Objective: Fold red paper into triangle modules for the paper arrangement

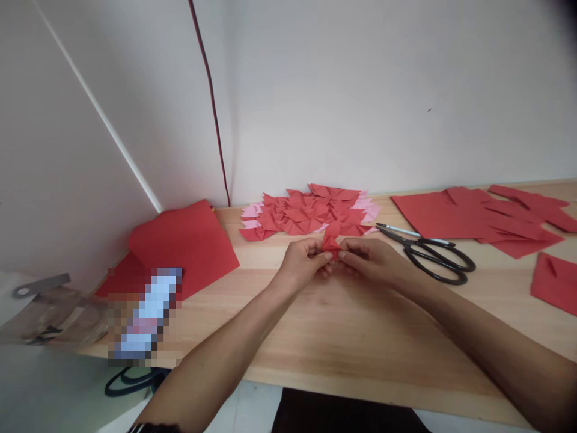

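Note:
Both my hands meet over the middle of the wooden table [315,337] and pinch a small folded piece of red paper [330,240]. My left hand [303,260] grips its left side with closed fingers. My right hand [370,260] grips its right side, fingers closed too. Just beyond the hands lies a pile of folded red and pink paper pieces [311,215], spread flat against the wall.
Black scissors [433,255] lie to the right of my hands, with a pen [412,233] beside them. Cut red paper strips [487,219] cover the far right. A large red sheet [180,246] lies at the left, next to a blurred object [144,316].

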### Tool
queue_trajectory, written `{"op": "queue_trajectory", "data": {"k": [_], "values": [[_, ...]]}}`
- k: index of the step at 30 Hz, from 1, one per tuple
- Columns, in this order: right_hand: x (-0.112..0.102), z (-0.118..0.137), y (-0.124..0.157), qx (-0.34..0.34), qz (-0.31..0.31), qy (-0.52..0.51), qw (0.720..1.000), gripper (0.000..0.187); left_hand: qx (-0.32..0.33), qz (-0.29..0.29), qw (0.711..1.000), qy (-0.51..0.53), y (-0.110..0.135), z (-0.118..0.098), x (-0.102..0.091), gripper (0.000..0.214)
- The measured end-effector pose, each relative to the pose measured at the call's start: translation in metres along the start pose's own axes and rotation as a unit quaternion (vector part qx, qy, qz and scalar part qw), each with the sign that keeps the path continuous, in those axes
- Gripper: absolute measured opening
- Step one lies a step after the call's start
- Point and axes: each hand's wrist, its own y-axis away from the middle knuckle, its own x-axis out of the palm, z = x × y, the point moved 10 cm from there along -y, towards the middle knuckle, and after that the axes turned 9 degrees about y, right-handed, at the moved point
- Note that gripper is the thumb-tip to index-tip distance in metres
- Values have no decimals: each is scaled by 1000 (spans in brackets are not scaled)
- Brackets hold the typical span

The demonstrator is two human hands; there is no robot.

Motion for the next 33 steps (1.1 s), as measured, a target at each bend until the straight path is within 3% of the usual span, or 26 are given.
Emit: {"op": "queue_trajectory", "data": {"k": [6,14,25,33], "values": [[-8,12,4,-5,-47,48,998,18,-2,-20,999,-25,0,-3,-1,8],[-4,3,1,9,21,8,1000,21,-14,-8,1000,20,2,-3,-1,11],[2,-8,-1,40,6,-47,998,21,-10,-17,1000,-2,1,-2,-1,12],[5,-12,0,46,43,-111,992,27,5,-2,1000,26,2,-5,1,16]]}}
